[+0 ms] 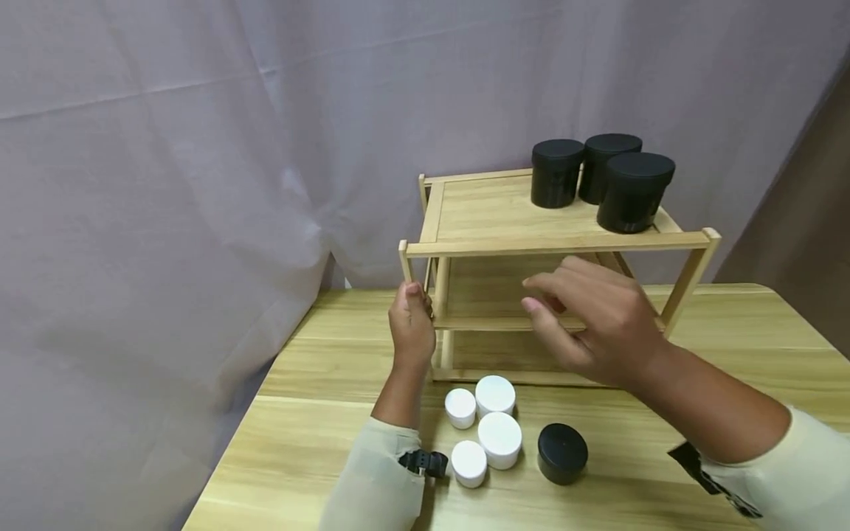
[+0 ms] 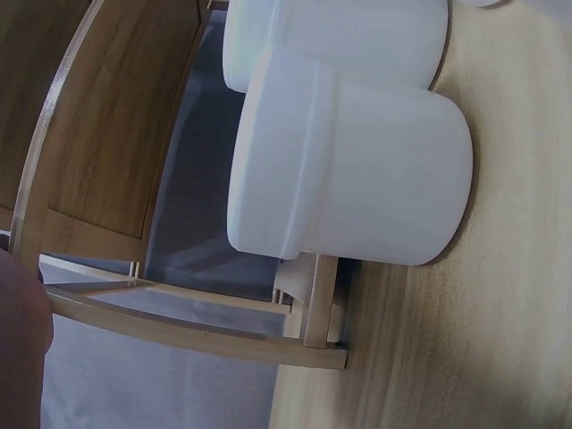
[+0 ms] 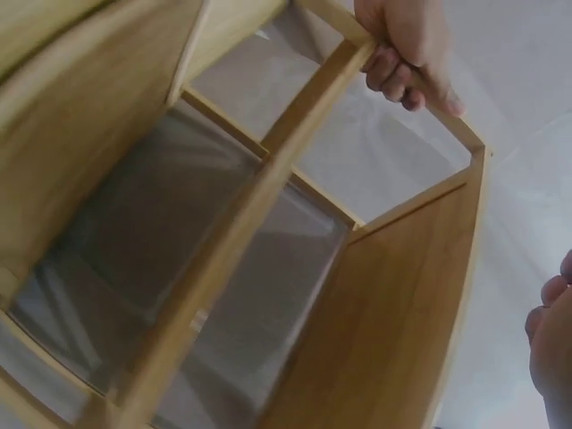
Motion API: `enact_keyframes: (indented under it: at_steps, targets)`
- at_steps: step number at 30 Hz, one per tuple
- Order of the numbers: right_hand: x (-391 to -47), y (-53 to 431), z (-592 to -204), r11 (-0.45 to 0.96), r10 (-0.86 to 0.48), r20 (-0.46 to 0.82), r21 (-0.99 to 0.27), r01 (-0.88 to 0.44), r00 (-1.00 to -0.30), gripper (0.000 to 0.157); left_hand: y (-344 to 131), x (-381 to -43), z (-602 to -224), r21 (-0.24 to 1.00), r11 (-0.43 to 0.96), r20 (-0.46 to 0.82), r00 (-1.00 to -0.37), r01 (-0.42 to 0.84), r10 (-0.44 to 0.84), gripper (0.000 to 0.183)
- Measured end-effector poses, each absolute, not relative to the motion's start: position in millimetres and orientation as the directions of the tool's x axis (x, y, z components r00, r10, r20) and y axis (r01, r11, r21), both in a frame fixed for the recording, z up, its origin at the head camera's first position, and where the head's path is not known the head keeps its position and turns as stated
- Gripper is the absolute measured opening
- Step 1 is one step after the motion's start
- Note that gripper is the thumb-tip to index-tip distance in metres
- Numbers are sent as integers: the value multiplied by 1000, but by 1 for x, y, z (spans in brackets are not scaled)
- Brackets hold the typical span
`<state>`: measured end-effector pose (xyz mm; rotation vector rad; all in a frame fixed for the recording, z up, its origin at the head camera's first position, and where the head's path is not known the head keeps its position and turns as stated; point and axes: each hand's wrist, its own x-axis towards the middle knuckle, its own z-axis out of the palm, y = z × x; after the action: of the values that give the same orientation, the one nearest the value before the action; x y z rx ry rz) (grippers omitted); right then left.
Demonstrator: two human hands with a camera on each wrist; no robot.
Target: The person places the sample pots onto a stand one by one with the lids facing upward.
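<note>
Head view, rack (image 1: 485, 208): pale wood, three-tiered, standing on the worktop (image 1: 312, 413)
Black jars (image 1: 635, 195): three matte cylinders atop it
White jars (image 1: 499, 440): smooth, round, before it
Left hand (image 1: 412, 328): fingers curled round rack's front-left post
Right hand (image 1: 598, 317): raised, fingers loosely bent, holding nothing

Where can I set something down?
Free: the pale wooden top shelf, left of three black cylindrical jars; wooden tabletop left of the cream left sleeve. Crowded: the shelf's right end; between the sleeves, with four white round jars and one squat black jar.
</note>
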<state>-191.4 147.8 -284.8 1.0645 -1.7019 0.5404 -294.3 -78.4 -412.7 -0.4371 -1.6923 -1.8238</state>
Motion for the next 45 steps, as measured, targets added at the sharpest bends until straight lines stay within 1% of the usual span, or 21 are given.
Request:
enact_keyframes:
  at_steps: [2, 3, 4, 5, 8, 9, 11, 12, 15, 17, 19, 23, 26, 29, 33, 36, 41, 45]
  targets:
    - [-190, 152, -294, 514, -373, 916, 72, -855, -147, 46, -77, -295, -412, 776, 3, 617, -758, 631, -215, 72]
    - [-189, 154, -298, 512, -360, 915, 32, -858, -181, 46, -77, -295, -412, 773, 5, 619, -753, 634, -223, 73]
    - [-189, 156, -302, 514, -353, 907, -17, -858, -229, 47, -77, -294, -411, 771, 6, 621, -750, 637, -230, 74]
    - [-188, 158, -306, 512, -342, 898, -69, -856, -277, 42, -77, -294, -411, 769, 12, 623, -746, 639, -234, 74]
    - [-183, 168, -314, 527, -304, 843, -238, -816, -443, 14, -77, -295, -411, 765, 15, 630, -744, 643, -225, 76]
    - [-182, 172, -316, 533, -294, 816, -292, -794, -498, 9, -77, -295, -410, 765, 16, 631, -744, 644, -219, 77]
    - [-178, 180, -318, 536, -278, 742, -407, -739, -610, 22, -75, -295, -410, 770, 15, 626, -750, 638, -211, 79]
    - [-177, 184, -320, 538, -272, 689, -471, -699, -672, 24, -75, -295, -410, 776, 8, 618, -758, 631, -208, 78]
    - [-175, 199, -328, 493, -274, 503, -658, -569, -820, 16, -74, -294, -412, 786, 2, 603, -768, 618, -216, 78]
    - [-175, 208, -335, 473, -266, 385, -746, -468, -884, 12, -74, -294, -412, 787, 3, 603, -769, 616, -213, 79]
    - [-176, 217, -341, 465, -251, 309, -793, -394, -917, 11, -73, -295, -412, 781, 6, 611, -763, 624, -209, 80]
    - [-178, 227, -355, 466, -175, 218, -841, -275, -960, 9, -71, -295, -411, 779, 0, 614, -763, 627, -202, 79]
    - [-181, 228, -368, 435, -165, 144, -877, -203, -976, 12, -72, -293, -411, 790, -7, 598, -773, 613, -211, 78]
    - [-183, 225, -381, 419, -207, 71, -895, -155, -976, 19, -73, -293, -411, 793, -2, 595, -775, 609, -216, 81]
    - [-185, 222, -395, 401, -307, 38, -901, -165, -951, 29, -75, -293, -412, 783, 16, 609, -762, 622, -220, 89]
    - [-187, 224, -402, 384, -425, 19, -901, -199, -905, 34, -75, -293, -412, 779, 17, 614, -757, 627, -224, 90]
    - [-192, 235, -409, 329, -627, 3, -906, -268, -779, 46, -75, -295, -413, 776, 1, 615, -757, 630, -223, 87]
    - [-195, 242, -414, 295, -723, -52, -925, -240, -688, 60, -75, -296, -414, 777, -5, 613, -758, 630, -224, 84]
